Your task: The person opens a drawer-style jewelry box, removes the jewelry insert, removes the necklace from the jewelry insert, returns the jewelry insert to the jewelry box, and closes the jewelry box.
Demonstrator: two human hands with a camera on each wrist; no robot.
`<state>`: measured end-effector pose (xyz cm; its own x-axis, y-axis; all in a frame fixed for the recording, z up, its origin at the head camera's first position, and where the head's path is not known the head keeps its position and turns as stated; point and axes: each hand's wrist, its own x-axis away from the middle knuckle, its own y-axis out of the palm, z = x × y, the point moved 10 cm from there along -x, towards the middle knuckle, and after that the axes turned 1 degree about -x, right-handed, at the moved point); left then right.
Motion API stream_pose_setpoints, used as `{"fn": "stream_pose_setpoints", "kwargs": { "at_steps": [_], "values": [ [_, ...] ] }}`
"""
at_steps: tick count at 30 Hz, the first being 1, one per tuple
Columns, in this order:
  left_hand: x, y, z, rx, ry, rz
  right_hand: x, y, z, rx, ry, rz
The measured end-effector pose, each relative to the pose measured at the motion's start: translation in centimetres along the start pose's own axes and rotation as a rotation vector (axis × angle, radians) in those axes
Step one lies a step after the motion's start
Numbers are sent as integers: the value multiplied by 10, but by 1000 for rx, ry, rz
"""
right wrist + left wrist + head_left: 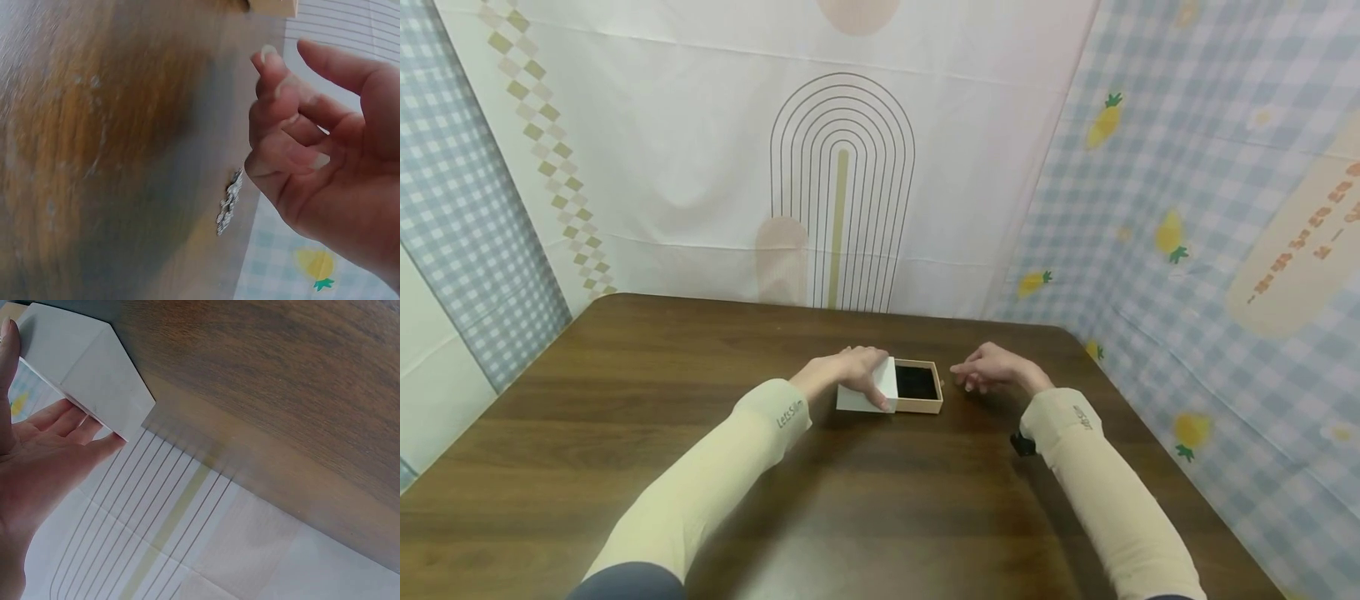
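A small box stands on the table with its white outer sleeve (857,402) to the left and its tan inner drawer (919,407) slid partly out to the right. Black lining (916,383) fills the drawer's inside. My left hand (852,367) grips the sleeve, thumb on the near side and fingers on the far side. Just right of the drawer, my right hand (996,368) hovers with loosely bent fingers and holds nothing. Below that hand, in the right wrist view, a thin silver ornamental piece (230,203) lies on the table; its exact kind is unclear.
The brown wooden table (625,450) has rounded far corners. Behind it hangs a white printed cloth (685,150), and a blue checked cloth (1150,233) with pineapples hangs along the right. A black device (1022,444) sits at the right wrist.
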<state>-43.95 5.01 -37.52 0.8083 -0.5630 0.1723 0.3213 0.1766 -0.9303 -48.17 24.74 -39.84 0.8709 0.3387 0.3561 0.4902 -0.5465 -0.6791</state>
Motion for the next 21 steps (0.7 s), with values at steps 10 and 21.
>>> {"fn": "stream_pose_setpoints", "kwargs": {
  "at_steps": [10, 21],
  "values": [
    [1, 1, -1, 4, -7, 3, 0, 21, -20, 9, -22, -160],
    [0, 0, 1, -5, 2, -2, -4, 31, -26, 28, -37, -188]
  ]
}}
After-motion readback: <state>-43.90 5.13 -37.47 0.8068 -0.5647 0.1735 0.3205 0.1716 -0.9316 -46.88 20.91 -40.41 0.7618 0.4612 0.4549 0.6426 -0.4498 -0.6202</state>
